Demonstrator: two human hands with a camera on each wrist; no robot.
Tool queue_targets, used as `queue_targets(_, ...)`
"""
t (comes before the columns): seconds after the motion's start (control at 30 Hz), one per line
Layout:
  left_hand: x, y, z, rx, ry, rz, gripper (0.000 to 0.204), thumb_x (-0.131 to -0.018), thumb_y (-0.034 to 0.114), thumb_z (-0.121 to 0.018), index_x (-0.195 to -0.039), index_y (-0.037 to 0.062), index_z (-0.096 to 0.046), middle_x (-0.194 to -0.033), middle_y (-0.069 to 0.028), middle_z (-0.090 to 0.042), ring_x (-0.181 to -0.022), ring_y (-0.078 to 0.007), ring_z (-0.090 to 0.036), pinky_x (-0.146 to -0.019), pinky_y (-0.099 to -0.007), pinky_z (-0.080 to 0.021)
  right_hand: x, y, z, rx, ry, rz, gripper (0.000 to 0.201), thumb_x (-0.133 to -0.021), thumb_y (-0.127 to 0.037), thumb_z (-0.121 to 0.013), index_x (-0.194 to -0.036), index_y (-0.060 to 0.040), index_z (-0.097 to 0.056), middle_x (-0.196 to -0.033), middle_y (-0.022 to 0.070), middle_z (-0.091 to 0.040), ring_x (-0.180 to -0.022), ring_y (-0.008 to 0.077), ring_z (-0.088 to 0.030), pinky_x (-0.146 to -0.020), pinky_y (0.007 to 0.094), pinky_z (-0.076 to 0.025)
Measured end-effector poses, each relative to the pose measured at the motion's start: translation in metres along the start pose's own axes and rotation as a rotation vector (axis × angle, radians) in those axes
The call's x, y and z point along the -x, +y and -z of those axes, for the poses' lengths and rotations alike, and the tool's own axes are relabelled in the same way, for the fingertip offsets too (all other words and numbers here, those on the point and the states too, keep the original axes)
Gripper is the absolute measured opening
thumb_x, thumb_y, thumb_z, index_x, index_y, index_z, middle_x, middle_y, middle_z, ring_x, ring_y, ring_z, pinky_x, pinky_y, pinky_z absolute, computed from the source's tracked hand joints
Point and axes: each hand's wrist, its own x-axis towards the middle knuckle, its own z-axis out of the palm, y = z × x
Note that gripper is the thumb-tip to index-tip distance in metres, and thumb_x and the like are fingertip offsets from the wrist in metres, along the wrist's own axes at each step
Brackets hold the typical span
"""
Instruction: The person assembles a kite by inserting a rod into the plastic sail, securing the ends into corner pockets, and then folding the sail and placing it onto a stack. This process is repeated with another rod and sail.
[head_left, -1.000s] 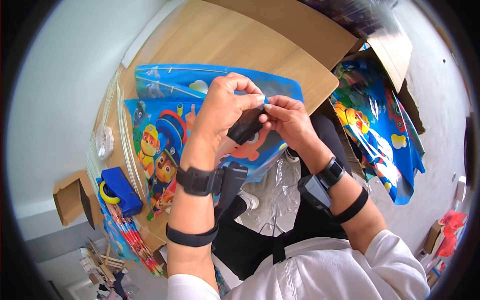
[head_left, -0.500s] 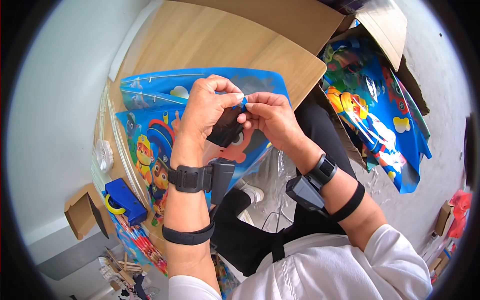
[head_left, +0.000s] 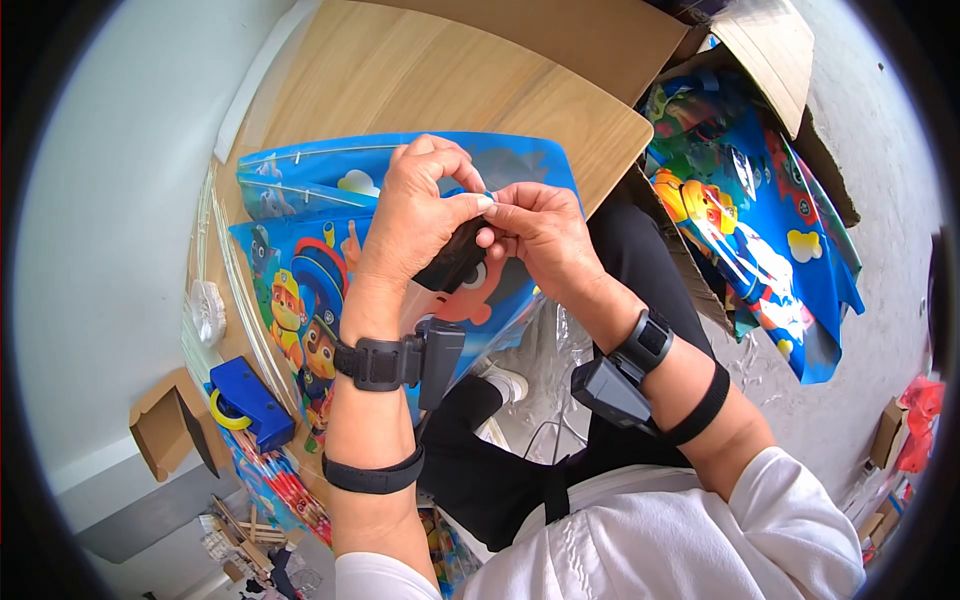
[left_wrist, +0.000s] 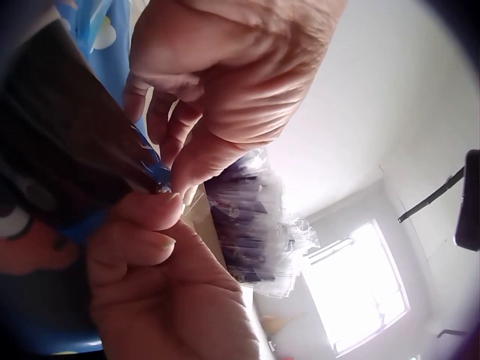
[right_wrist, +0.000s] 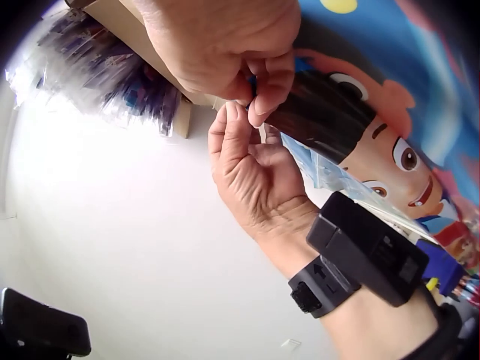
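Note:
A blue printed plastic sheet with cartoon figures hangs below both hands, its dark-haired boy's face showing in the right wrist view. The left hand pinches the sheet's edge between thumb and fingertips. Close against it, the right hand pinches the same gathered edge, so the fingertips of both hands meet. In the left wrist view a small blue gathered bit of the sheet shows between the fingertips. Whether anything else lies inside the pinch cannot be told.
More printed sheets lie on the wooden table. Thin white rods, a blue tape dispenser and an open small box are at left. An open carton at right holds crumpled blue sheets.
The head view has shifted, moving the scene slightly left. Lately the left fingers have bent a little differently, and the blue tip between the hands shows less. Both hands keep pinching the edge.

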Motion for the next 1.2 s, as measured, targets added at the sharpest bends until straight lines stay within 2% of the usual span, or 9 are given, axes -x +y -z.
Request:
queue_targets(0.07, -0.001, -0.001, 0.001, -0.061, 0.044, -0.079, 0.016, -0.069, 0.008, -0.072, -0.081, 0.0007, -0.065, -0.094, -0.0032, -0.06, -0.09, -0.0157, -0.056, -0.079, -0.032, -0.044, 0.0, 0.001, 0.001, 0.006, -0.01, -0.001, 0.009, -0.087, -0.005, -0.06, -0.084, 0.0037, -0.061, -0.067, 0.0088, -0.063, -0.053, 0.0103, -0.058, -0.046, 0.0206, -0.048)
queue_targets(0.17, -0.004, -0.001, 0.009, 0.047, -0.044, 0.048, 0.018, -0.071, 0.011, -0.071, -0.083, 0.0009, -0.064, -0.092, -0.0046, -0.062, -0.092, -0.0161, -0.056, -0.08, -0.0328, -0.043, 0.001, 0.001, 0.001, 0.0, -0.015, 0.0, 0.009, -0.087, -0.005, -0.06, -0.084, 0.0041, -0.061, -0.067, 0.0092, -0.063, -0.053, 0.0105, -0.059, -0.046, 0.021, -0.048)
queue_targets(0.23, -0.007, 0.004, 0.015, 0.166, -0.306, 0.191, 0.017, -0.073, 0.014, -0.07, -0.082, 0.0011, -0.062, -0.084, -0.0039, -0.063, -0.083, -0.0124, -0.056, -0.075, -0.0294, -0.045, 0.002, 0.001, 0.0, -0.012, -0.012, 0.001, 0.009, -0.087, -0.005, -0.06, -0.085, 0.0043, -0.061, -0.067, 0.0094, -0.063, -0.053, 0.0107, -0.059, -0.046, 0.0212, -0.048)
queue_targets(0.53, -0.009, -0.008, 0.01, 0.308, -0.249, 0.252, 0.011, -0.073, 0.004, -0.07, -0.069, 0.0026, -0.059, -0.064, 0.002, -0.056, -0.061, -0.0042, -0.05, -0.054, -0.0217, -0.042, 0.008, 0.001, -0.006, 0.006, 0.062, 0.018, 0.008, -0.084, -0.003, -0.062, -0.084, 0.005, -0.06, -0.071, 0.0085, -0.062, -0.056, 0.0116, -0.06, -0.048, 0.022, -0.048)
queue_targets(0.6, -0.009, -0.007, 0.008, 0.271, -0.217, 0.251, 0.011, -0.071, 0.004, -0.07, -0.07, 0.0001, -0.06, -0.063, -0.0014, -0.058, -0.061, -0.0063, -0.052, -0.054, -0.0234, -0.044, 0.018, -0.003, -0.013, 0.268, 0.3, 0.239, 0.006, -0.083, -0.002, -0.062, -0.084, 0.0037, -0.059, -0.073, 0.0061, -0.062, -0.056, 0.0105, -0.059, -0.049, 0.022, -0.047)
queue_targets(0.67, -0.008, -0.006, 0.007, 0.234, -0.184, 0.251, 0.011, -0.07, 0.004, -0.07, -0.07, -0.0025, -0.061, -0.062, -0.0047, -0.06, -0.061, -0.0084, -0.054, -0.055, -0.0252, -0.045, 0.019, 0.004, -0.003, 0.311, 0.301, 0.328, 0.008, -0.081, 0.001, -0.063, -0.09, 0.001, -0.061, -0.077, 0.0056, -0.061, -0.061, 0.0123, -0.059, -0.052, 0.0236, -0.047)
queue_targets(0.73, -0.007, -0.004, 0.007, 0.257, -0.167, 0.264, 0.012, -0.069, 0.003, -0.071, -0.07, -0.0029, -0.061, -0.062, -0.0053, -0.061, -0.06, -0.0091, -0.055, -0.055, -0.0253, -0.046, 0.018, 0.007, 0.003, 0.778, 0.248, 0.867, 0.016, -0.08, 0.002, -0.063, -0.095, -0.0026, -0.063, -0.084, 0.0073, -0.059, -0.069, 0.0169, -0.059, -0.056, 0.0259, -0.047)
queue_targets(1.1, -0.005, -0.001, 0.008, 0.246, -0.162, 0.183, 0.013, -0.069, 0.004, -0.072, -0.071, -0.0021, -0.06, -0.064, -0.0061, -0.061, -0.061, -0.0091, -0.055, -0.056, -0.0258, -0.046, 0.008, 0.001, -0.002, 0.968, 0.202, 0.912, 0.012, -0.079, -0.001, -0.063, -0.091, -0.0012, -0.063, -0.085, 0.0131, -0.058, -0.074, 0.0291, -0.059, -0.062, 0.0353, -0.049)
queue_targets(1.2, -0.003, 0.006, 0.011, 0.226, -0.173, 0.164, 0.015, -0.068, 0.004, -0.072, -0.07, -0.0014, -0.058, -0.064, -0.006, -0.06, -0.061, -0.0091, -0.054, -0.056, -0.0257, -0.045, 0.003, -0.015, 0.002, 0.901, 0.128, 0.743, 0.009, -0.078, -0.006, -0.064, -0.085, 0.0002, -0.062, -0.077, 0.0131, -0.059, -0.069, 0.0277, -0.059, -0.058, 0.0359, -0.047)
